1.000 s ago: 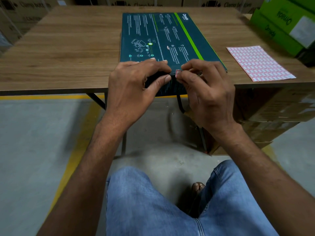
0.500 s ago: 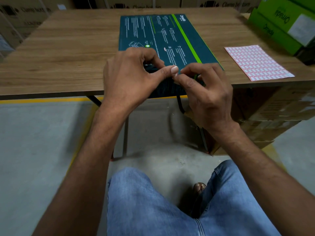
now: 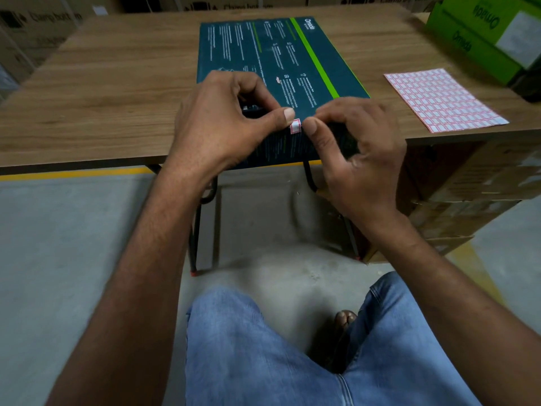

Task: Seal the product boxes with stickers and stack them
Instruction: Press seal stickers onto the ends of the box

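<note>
- product box: dark teal, one bright green stripe, fine white print
- sticker on its near edge: white with a red border
- sticker sheet: white, a grid of red-framed labels
- table: brown wood grain
- stacked boxes: bright green
- jeans: faded blue
- floor line: yellow

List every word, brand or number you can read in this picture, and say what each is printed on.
"Omada": dark box, upside down.
"Omada": green boxes, twice.
"Clamp bottom": cardboard cartons behind the table, partly blurred.
Fine print on the dark box: too small to read.
No legible text: sticker sheet, sticker on the box edge.
</note>
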`<state>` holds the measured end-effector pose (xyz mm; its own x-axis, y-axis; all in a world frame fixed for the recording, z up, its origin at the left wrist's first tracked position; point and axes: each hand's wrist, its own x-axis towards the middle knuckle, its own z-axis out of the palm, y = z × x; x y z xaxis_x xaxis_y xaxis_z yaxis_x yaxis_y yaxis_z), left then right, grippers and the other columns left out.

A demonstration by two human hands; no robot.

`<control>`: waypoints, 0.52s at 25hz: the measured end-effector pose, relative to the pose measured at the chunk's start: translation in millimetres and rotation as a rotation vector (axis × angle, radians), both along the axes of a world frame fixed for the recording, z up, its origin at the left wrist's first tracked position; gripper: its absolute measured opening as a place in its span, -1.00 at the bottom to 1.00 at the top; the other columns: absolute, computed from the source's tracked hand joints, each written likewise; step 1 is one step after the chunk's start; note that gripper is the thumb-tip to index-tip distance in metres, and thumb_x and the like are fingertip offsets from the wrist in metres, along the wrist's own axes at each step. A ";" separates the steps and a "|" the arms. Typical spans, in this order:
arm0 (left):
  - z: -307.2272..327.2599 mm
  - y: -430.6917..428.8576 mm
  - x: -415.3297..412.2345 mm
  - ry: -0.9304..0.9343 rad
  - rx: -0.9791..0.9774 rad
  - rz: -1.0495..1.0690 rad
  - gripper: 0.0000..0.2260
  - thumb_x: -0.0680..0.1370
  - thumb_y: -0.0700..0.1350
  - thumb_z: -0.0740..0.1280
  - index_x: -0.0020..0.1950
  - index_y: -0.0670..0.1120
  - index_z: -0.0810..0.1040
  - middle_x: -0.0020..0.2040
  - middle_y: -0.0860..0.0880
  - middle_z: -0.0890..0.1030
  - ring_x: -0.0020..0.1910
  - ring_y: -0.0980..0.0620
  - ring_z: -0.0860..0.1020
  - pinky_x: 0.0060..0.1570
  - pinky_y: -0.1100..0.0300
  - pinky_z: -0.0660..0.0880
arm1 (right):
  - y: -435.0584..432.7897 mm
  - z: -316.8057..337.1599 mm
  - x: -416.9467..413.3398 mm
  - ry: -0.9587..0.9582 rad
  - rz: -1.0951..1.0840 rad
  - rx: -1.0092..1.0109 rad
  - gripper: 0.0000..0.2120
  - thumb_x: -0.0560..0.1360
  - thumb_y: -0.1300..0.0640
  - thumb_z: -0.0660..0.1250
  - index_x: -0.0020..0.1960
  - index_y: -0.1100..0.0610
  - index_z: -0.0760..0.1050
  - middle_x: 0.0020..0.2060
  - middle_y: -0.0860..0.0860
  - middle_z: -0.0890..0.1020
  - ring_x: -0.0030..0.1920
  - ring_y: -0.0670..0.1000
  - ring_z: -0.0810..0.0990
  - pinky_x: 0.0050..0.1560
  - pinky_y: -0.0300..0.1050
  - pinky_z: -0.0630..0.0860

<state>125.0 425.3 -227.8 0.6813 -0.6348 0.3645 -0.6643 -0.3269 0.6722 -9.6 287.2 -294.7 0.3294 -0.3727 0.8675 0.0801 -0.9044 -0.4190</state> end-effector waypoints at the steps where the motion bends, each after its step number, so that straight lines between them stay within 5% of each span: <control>1: 0.1 0.4 -0.2 0.007 -0.002 -0.008 -0.74 0.40 0.29 0.52 -0.15 0.13 0.69 -0.16 0.19 0.70 -0.07 0.22 0.67 0.06 -0.10 0.65 | 1.1 2.9 3.1 0.011 -0.019 0.021 -0.82 0.62 0.03 0.47 -0.05 0.14 0.71 -0.05 -0.04 0.71 0.00 0.09 0.64 0.10 -0.11 0.43; 6: -1.3 1.5 2.2 0.034 -0.036 -0.027 -0.76 0.38 0.25 0.52 -0.16 0.12 0.69 -0.17 0.19 0.71 -0.08 0.19 0.69 0.07 -0.12 0.64 | -0.1 1.0 9.4 0.070 -0.006 -0.006 -0.84 0.58 -0.01 0.50 0.03 0.08 0.75 -0.02 -0.05 0.70 0.00 0.14 0.60 0.08 -0.30 0.29; 13: -3.4 3.5 5.2 0.040 -0.060 -0.060 -0.80 0.41 0.18 0.53 -0.12 0.08 0.69 -0.12 0.15 0.73 -0.06 0.18 0.70 0.10 -0.10 0.65 | -6.6 6.1 3.3 0.147 0.008 -0.023 -0.69 0.52 -0.07 0.54 0.18 0.08 0.70 0.10 -0.13 0.67 0.08 0.09 0.59 0.11 -0.24 0.38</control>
